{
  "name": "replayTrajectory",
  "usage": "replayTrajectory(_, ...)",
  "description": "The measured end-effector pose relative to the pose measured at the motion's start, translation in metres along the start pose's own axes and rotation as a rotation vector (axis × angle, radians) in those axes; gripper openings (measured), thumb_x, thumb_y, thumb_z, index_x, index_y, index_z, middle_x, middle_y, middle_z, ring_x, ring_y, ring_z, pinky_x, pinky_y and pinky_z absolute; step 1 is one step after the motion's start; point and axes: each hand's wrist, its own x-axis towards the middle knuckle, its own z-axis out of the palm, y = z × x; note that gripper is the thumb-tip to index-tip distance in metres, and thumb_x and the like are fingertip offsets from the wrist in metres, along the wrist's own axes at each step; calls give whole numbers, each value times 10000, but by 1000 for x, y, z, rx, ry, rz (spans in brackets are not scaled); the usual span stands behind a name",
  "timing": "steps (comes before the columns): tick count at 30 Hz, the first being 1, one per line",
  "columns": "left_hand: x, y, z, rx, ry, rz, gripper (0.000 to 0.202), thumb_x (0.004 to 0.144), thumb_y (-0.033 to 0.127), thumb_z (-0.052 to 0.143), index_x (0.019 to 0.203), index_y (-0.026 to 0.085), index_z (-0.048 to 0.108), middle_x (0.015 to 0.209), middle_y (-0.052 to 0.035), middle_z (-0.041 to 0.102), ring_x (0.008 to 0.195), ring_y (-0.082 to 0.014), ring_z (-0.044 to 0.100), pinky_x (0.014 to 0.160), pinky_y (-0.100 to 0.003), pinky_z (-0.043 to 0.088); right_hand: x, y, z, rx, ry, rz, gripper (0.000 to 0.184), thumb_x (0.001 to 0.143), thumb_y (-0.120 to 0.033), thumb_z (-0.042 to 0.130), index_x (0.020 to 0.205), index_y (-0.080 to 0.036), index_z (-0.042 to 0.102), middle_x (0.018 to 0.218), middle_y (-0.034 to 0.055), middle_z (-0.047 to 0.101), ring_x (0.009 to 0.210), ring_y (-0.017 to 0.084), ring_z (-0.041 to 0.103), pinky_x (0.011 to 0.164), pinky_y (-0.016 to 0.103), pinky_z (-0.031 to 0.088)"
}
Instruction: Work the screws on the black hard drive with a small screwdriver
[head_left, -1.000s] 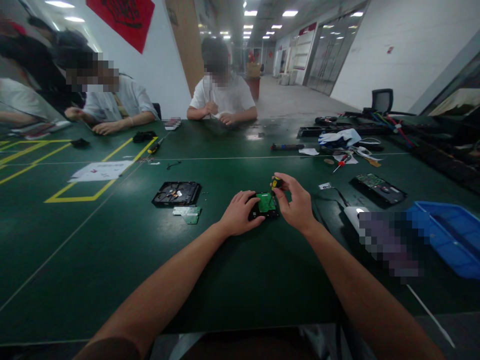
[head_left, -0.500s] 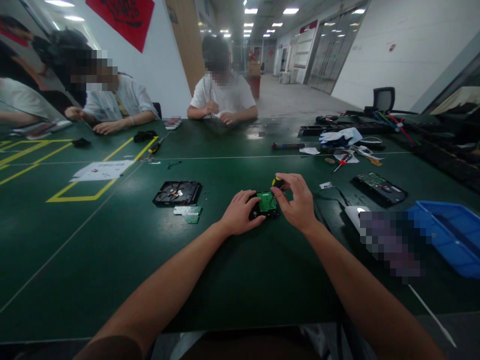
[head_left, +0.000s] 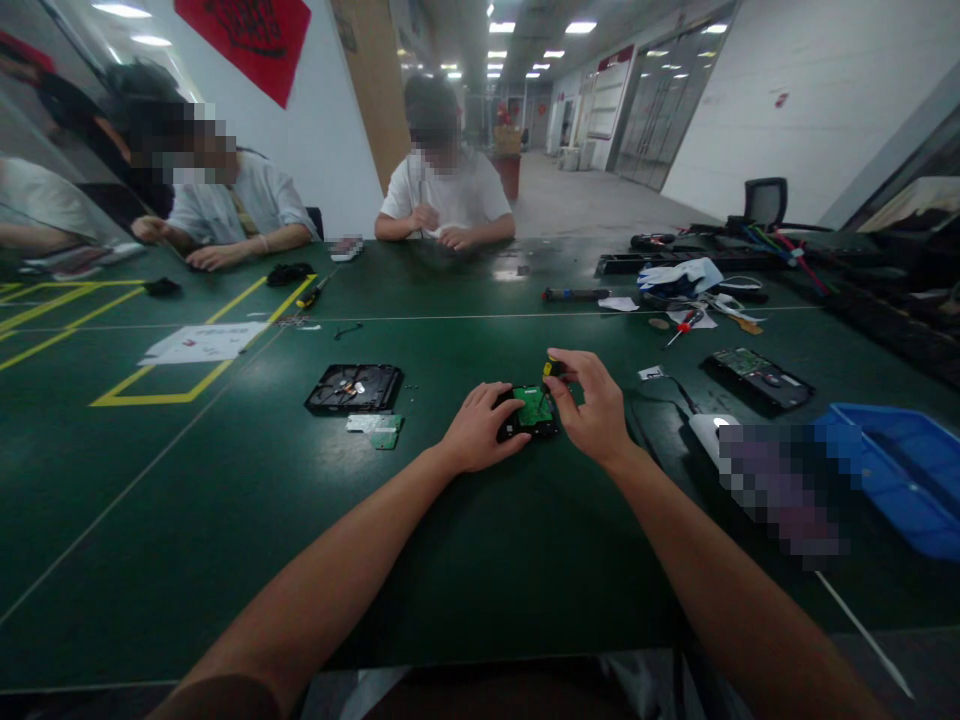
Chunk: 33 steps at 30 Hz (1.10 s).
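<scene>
A hard drive (head_left: 534,408) with a green circuit board facing up lies on the green table in front of me. My left hand (head_left: 480,428) grips it from the left, thumb along the near edge and fingers over the far side. Between the thumb and fingers of my right hand (head_left: 592,405) is a small yellow and black screwdriver (head_left: 553,368), held upright. Its shaft points down at the right part of the board; the tip is too small to make out. Left of my hands sit an opened hard drive (head_left: 355,387) and a detached circuit board (head_left: 386,432).
To the right are another hard drive (head_left: 759,380), a blue tray (head_left: 900,480) and a cabled white device (head_left: 712,432), partly blurred. Farther back lie a red screwdriver (head_left: 684,325), gloves (head_left: 679,275) and a dark cylindrical tool (head_left: 576,294). People sit across the table.
The screwdriver and my right hand have shifted very slightly to the left, with the handle turned a little. My left hand still holds the hard drive in the same place.
</scene>
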Motion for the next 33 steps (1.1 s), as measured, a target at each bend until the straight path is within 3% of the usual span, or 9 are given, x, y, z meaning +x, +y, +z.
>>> replayTrajectory(10,0,-1,1,-21,5,-11,555,918,521,735,1390,251,627,1535,-151,521,1443,-392,478,1235,-651,364,1,-3,-1,16,25,-8,360,1013,-260,639,1364,-332,609,1231,76,653,1067,247,676,844,433,652)
replayTrajectory(19,0,0,-1,-12,-5,-15,568,927,530,722,1405,242,617,1541,-152,513,1451,-386,472,1243,-645,362,-1,-1,0,-6,-15,19,402,1038,-238,544,1425,-343,574,1286,69,695,1068,259,704,966,508,615)
replayTrajectory(26,1,1,-2,0,-14,-8,568,927,521,723,1398,222,617,1544,-163,509,1448,-386,472,1245,-629,365,1,-4,-1,-15,43,-3,369,1011,-270,647,1373,-314,587,1207,79,655,1012,240,676,824,431,636)
replayTrajectory(33,1,2,-3,15,-22,-15,559,933,520,712,1391,212,625,1537,-169,514,1455,-384,469,1257,-620,346,2,-5,-1,-31,59,-13,339,1001,-312,681,1333,-316,616,1174,79,645,988,242,678,822,441,635)
